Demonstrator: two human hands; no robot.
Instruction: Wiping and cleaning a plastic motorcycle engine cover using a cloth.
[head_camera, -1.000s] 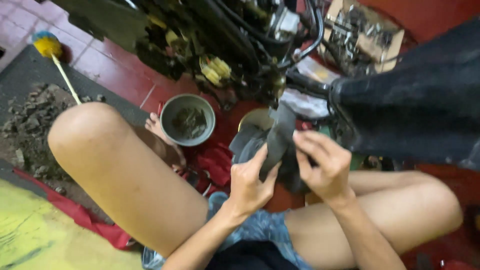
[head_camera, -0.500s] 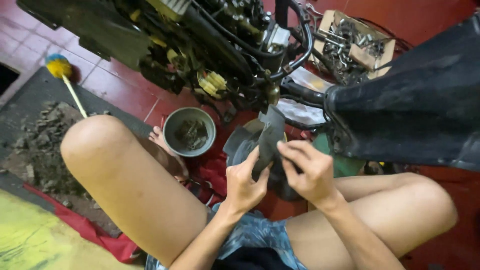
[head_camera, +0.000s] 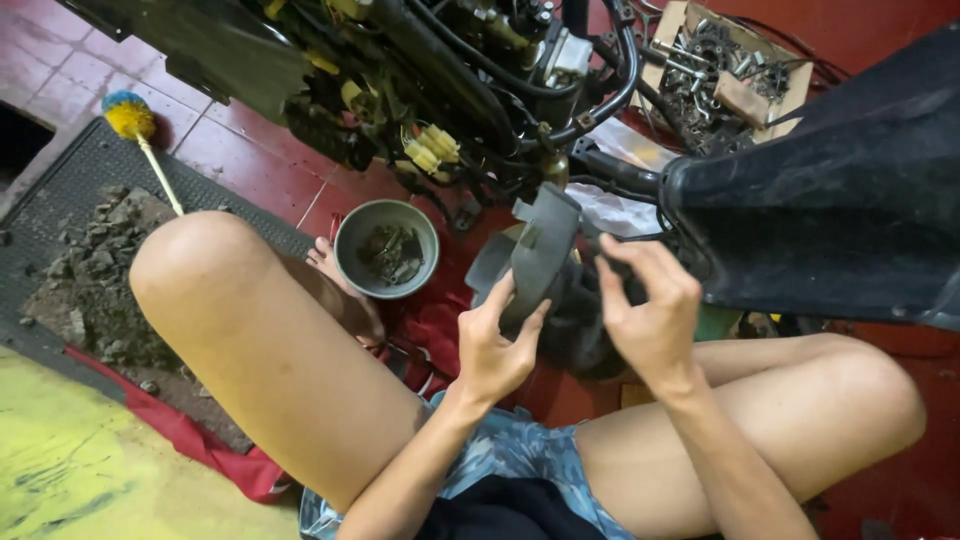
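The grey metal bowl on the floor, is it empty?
No, the grey metal bowl holds a small pile of dark bits, and it sits on the red tiles beside the person's foot.

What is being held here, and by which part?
A dark grey plastic cover piece: the left hand grips its lower edge, and the right hand pinches a dark part at its right side.

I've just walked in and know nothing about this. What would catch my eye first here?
In the middle, the left hand and right hand both grip a dark grey moulded plastic part, held up before a stripped engine frame with black hoses and yellow connectors. Left of it, a round grey metal bowl of small greasy parts sits on the red tiled floor, and a yellow and blue brush lies at the far left.
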